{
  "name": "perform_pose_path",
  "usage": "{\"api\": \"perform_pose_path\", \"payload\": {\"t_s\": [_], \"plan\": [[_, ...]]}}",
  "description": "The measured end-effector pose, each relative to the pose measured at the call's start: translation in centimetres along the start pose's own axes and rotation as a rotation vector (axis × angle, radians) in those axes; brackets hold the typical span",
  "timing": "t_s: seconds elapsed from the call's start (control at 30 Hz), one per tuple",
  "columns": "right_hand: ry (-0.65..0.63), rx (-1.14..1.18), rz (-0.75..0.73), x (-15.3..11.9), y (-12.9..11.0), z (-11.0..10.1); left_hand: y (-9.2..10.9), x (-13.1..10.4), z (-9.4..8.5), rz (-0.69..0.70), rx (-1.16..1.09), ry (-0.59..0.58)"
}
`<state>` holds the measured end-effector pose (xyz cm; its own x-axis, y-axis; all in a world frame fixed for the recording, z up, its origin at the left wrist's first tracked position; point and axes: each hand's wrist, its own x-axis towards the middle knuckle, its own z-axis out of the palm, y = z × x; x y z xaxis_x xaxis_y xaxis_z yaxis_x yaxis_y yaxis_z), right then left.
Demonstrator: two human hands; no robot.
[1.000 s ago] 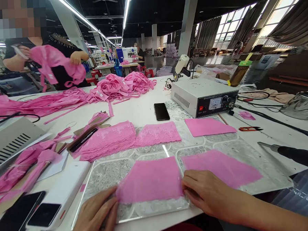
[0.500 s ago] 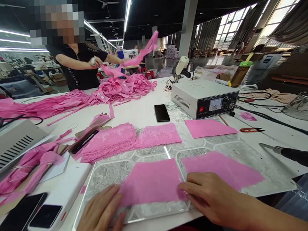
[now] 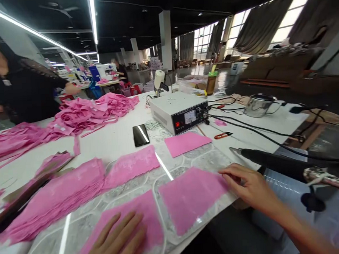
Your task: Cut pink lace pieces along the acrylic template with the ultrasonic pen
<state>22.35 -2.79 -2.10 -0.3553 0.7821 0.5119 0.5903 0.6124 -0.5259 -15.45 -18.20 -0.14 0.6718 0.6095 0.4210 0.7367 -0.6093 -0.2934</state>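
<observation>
My left hand (image 3: 121,237) lies flat with fingers spread on a pink fabric piece (image 3: 151,215), hiding part of it. Beside that, a second pink fabric piece (image 3: 192,199) is spread on a glossy marbled board (image 3: 222,158). My right hand (image 3: 248,187) is at this second piece's right end, thumb and fingers pinched together at its edge and covering the tip. Farther back are a plain pink piece (image 3: 187,143), a scalloped pink lace piece (image 3: 134,165) and a stack of pink lace pieces (image 3: 59,189).
A grey control box (image 3: 180,107) stands behind the board, with a phone (image 3: 140,135) to its left. Thread snips (image 3: 223,135) and a black-handled tool (image 3: 268,159) with cables lie at right. Pink straps (image 3: 95,112) are heaped at back left, near another person (image 3: 19,81).
The view has turned to the right. My left hand has moved onto the left fabric piece. My right hand has gone from that piece's edge to the right end of the other piece.
</observation>
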Motion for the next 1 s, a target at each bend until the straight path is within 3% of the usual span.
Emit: {"api": "perform_pose_path", "payload": {"t_s": [0.13, 0.27, 0.37, 0.57, 0.8, 1.0], "plan": [[0.007, 0.023, 0.114, -0.9, 1.9, -1.5, 0.2, 7.8, 2.3, 0.087, -0.108, -0.13], [-0.012, 0.04, 0.109, -1.6, 2.7, -1.9, -0.1, 11.0, 5.7, 0.147, -0.114, -0.16], [-0.048, 0.056, 0.04, -1.4, 3.0, -2.1, -0.3, 11.2, 7.1, 0.143, -0.091, -0.195], [-0.131, 0.065, -0.082, -0.1, 2.9, -2.7, 0.0, 10.8, 6.7, 0.119, -0.024, -0.233], [-0.26, -0.046, -0.217, 0.9, 3.1, -2.8, 1.3, 10.4, 7.1, -0.075, -0.015, -0.253], [-0.269, -0.181, -0.264, 0.5, 4.0, -2.1, 0.3, 10.6, 6.8, 0.002, -0.07, -0.26]]}}
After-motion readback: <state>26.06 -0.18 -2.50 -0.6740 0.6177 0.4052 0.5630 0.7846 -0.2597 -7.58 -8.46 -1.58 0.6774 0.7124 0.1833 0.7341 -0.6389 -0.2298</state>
